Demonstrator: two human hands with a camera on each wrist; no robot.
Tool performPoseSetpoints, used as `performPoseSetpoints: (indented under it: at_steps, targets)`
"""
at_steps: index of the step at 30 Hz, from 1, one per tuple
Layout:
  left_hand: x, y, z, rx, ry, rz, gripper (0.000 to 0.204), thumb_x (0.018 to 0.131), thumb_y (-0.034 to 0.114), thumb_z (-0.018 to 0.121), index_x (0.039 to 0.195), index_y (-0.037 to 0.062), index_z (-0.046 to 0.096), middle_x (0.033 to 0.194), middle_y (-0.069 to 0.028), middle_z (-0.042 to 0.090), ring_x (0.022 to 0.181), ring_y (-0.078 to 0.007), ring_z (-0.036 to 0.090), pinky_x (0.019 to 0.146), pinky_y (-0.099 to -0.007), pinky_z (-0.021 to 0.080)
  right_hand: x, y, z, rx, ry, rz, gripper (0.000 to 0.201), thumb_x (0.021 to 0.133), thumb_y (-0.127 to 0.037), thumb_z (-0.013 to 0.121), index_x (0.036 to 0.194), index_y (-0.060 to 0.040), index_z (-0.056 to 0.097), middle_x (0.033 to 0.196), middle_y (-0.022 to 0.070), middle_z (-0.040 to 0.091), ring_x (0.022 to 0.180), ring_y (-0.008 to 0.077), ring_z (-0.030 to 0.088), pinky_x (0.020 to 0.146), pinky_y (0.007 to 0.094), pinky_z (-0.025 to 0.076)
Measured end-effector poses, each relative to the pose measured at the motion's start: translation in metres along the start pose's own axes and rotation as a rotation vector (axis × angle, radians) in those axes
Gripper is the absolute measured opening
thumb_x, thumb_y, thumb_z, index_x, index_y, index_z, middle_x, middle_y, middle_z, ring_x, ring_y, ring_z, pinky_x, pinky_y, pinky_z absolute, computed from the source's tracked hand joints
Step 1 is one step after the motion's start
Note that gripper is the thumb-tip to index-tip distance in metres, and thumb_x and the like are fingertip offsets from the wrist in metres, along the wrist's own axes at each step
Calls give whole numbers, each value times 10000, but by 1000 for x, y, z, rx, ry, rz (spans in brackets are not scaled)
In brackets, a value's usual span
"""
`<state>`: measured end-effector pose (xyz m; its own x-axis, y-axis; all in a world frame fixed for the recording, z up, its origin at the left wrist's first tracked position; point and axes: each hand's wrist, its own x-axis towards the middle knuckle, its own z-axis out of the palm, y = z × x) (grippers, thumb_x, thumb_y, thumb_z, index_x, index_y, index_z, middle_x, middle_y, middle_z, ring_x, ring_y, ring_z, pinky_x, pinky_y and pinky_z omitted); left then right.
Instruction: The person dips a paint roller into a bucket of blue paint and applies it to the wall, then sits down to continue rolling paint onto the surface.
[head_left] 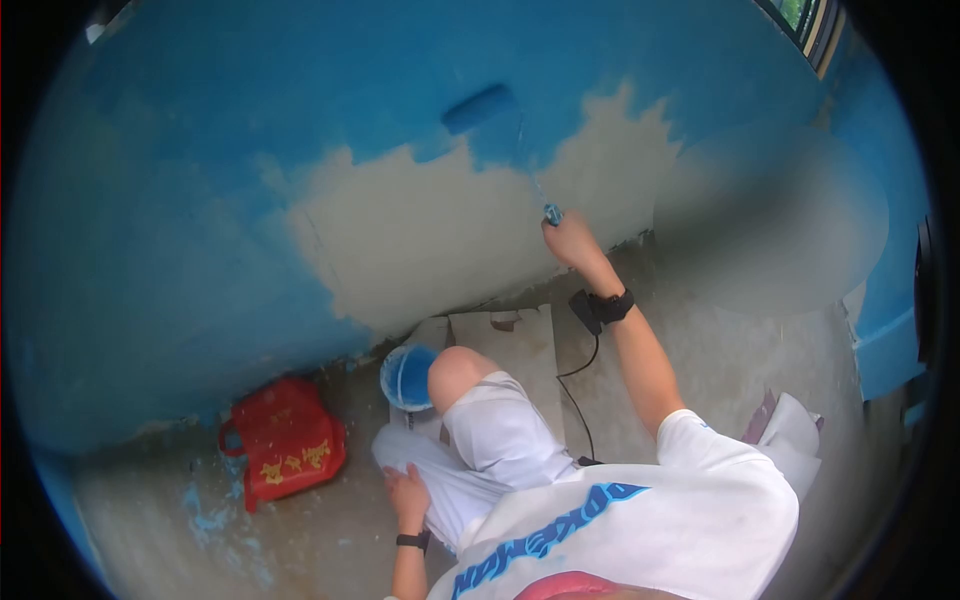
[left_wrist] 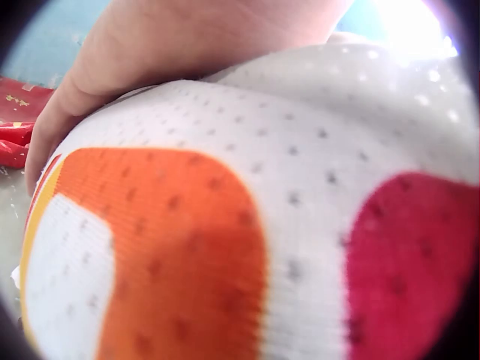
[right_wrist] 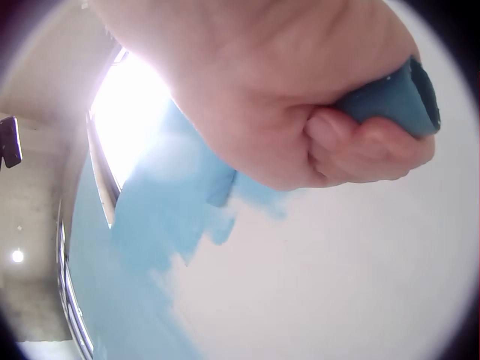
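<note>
In the head view my right hand (head_left: 578,243) grips a paint roller by its handle, with the blue roller sleeve (head_left: 480,108) against the wall where blue paint borders a pale patch (head_left: 400,235). Curled fingers wrap the blue handle (right_wrist: 397,101) in the right wrist view, its hollow end sticking out of the fist. My left hand (head_left: 408,492) rests on the white shorts at my thigh, fingers lying loosely over the patterned cloth (left_wrist: 300,142) in the left wrist view. By my knee stands a paint bucket (head_left: 388,378) with blue inside, partly hidden by the knee.
A red bag (head_left: 290,440) with gold lettering lies on the floor at left, near blue paint splashes (head_left: 207,515). Flattened cardboard (head_left: 530,345) lies under the bucket area. A black cable (head_left: 575,400) runs down from my right wrist. At upper right is a window (head_left: 800,20).
</note>
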<state>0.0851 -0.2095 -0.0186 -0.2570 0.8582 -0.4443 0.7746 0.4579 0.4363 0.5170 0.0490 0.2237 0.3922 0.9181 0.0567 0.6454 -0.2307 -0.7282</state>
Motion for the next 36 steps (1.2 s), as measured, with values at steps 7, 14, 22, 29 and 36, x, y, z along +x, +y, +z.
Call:
performPoseSetpoints:
  at_steps: [7, 14, 22, 29, 36]
  targets:
    - [4, -2, 11, 0, 50, -21, 773, 1009, 435, 389, 1431, -188, 212, 1319, -434, 423, 1195, -525, 489, 1047, -500, 394, 0, 27, 35, 7, 76, -69, 322, 867, -191, 563, 710, 91, 552, 652, 295, 582, 641, 467, 591, 605, 487, 466]
    - [1, -6, 6, -20, 58, -13, 766, 1007, 435, 388, 1440, -172, 213, 1285, -428, 445, 1149, -525, 520, 1011, -493, 426, -14, 38, -18, -412, 199, -3, 242, 841, -168, 609, 804, 67, 648, 805, 308, 646, 796, 485, 634, 717, 538, 513]
    - [-1, -1, 6, 4, 59, -35, 764, 1003, 440, 387, 1447, -159, 222, 1282, -404, 460, 1152, -514, 519, 1014, -506, 415, 6, -86, -9, -608, 281, -325, 119, 829, -88, 601, 824, 15, 661, 792, 248, 664, 785, 432, 670, 677, 493, 541]
    - [0, -7, 13, 18, 107, -26, 773, 1000, 457, 387, 1449, -152, 231, 1274, -386, 465, 1137, -506, 522, 1003, -510, 413, 16, -124, 28, -545, 140, -480, 96, 830, -67, 597, 813, 16, 642, 811, 247, 666, 775, 429, 671, 661, 476, 542]
    - [-1, -12, 8, 55, 83, 5, 773, 1000, 451, 390, 1447, -158, 227, 1275, -396, 459, 1148, -507, 516, 1013, -511, 404, -14, -3, -8, -531, 160, -99, 157, 834, -127, 644, 883, 21, 626, 842, 239, 674, 834, 448, 659, 729, 514, 528]
